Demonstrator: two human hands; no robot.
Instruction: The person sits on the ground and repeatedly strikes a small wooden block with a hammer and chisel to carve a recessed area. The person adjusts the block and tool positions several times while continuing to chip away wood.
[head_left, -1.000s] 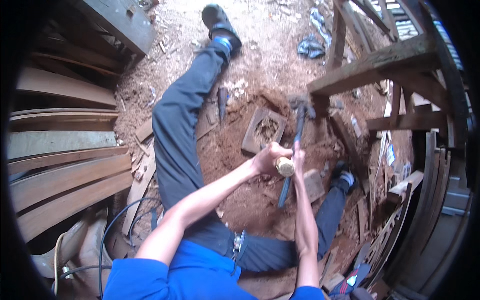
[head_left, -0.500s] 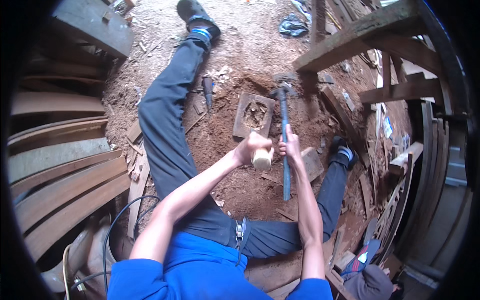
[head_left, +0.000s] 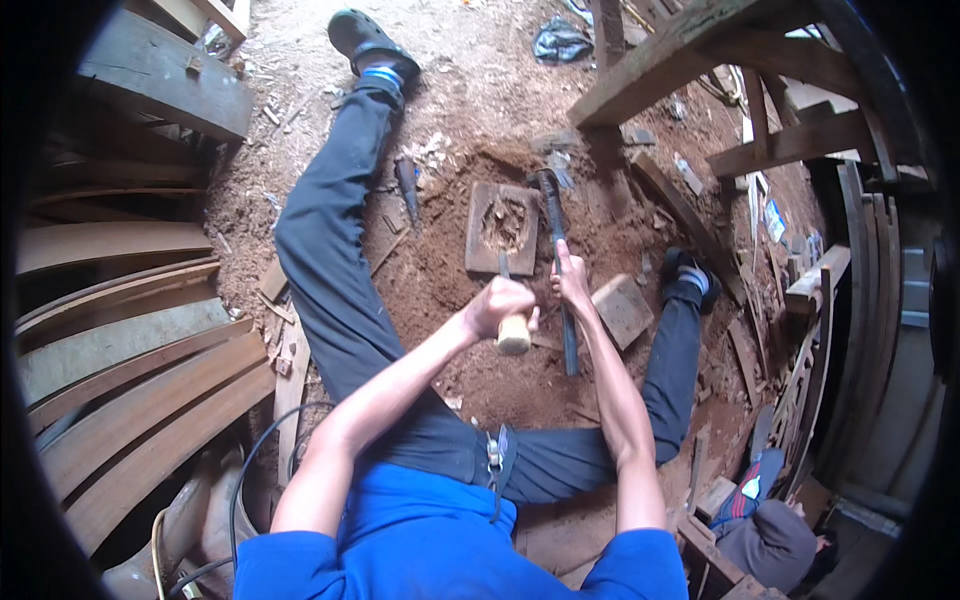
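Note:
On the ground between my legs lies a square wooden block point(head_left: 477, 250) with a rough, chip-filled hollow cut in its top. My left hand point(head_left: 497, 303) is closed around a chisel point(head_left: 514, 337); its pale wooden butt points toward me and its blade reaches the block's near edge. Whether the tip touches the wood, I cannot tell. My right hand point(head_left: 571, 273) grips a long-handled hammer point(head_left: 570, 347) partway along its dark handle. The hammer's head is at the far end, just right of the block and apart from the chisel's butt.
A second wooden block point(head_left: 622, 312) lies right of my right hand. A dark pointed tool point(head_left: 407, 190) rests beside my left leg. Curved boards point(head_left: 150, 410) are stacked at left, heavy timber frames point(head_left: 690, 65) at right. Another person point(head_left: 770, 545) is at the lower right.
The hammer's head has swung slightly left, closer to the block, with my right hand. The chisel's blade now shows beyond my left hand. The whole view has shifted a little.

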